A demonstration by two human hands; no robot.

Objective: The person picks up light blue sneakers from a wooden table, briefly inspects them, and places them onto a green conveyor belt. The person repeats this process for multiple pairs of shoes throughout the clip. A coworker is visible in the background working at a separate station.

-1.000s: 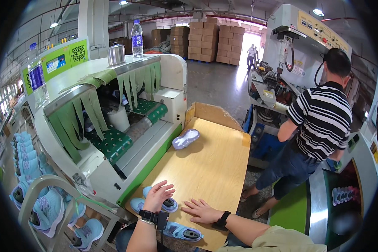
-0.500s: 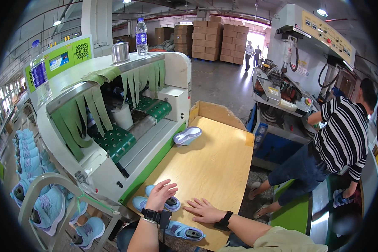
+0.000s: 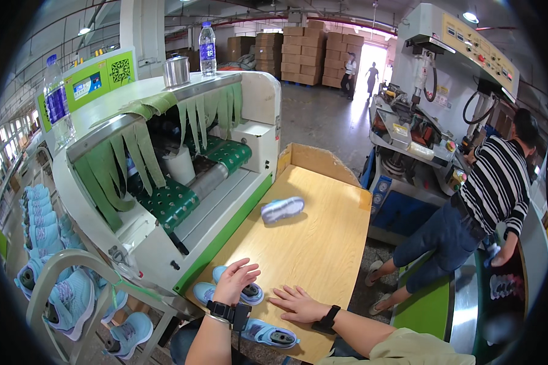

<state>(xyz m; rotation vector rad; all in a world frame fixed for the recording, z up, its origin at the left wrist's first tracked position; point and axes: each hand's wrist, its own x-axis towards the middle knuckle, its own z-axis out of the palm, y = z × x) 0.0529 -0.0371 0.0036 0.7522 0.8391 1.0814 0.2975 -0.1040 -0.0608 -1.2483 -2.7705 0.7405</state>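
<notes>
On the wooden table a light blue shoe lies tipped, its pale sole turned toward me, slightly blurred; neither hand touches it. My left hand hovers with fingers stretched out, holding nothing. Beneath and behind it sit light blue shoes, partly hidden by the hand. To the right, my right hand rests spread on the tabletop, empty. Another blue shoe lies at the table's near edge, below my right hand, with a dark insert in its opening.
A white machine with green strip curtains and a green perforated belt stands at left. Blue shoes crowd a rack beside it. A metal cup and water bottles sit on top. A co-worker stands right, by another machine.
The shoe on the table has moved nearer and to the right, away from the machine. My hands hold almost the same pose. The co-worker's hands have shifted.
</notes>
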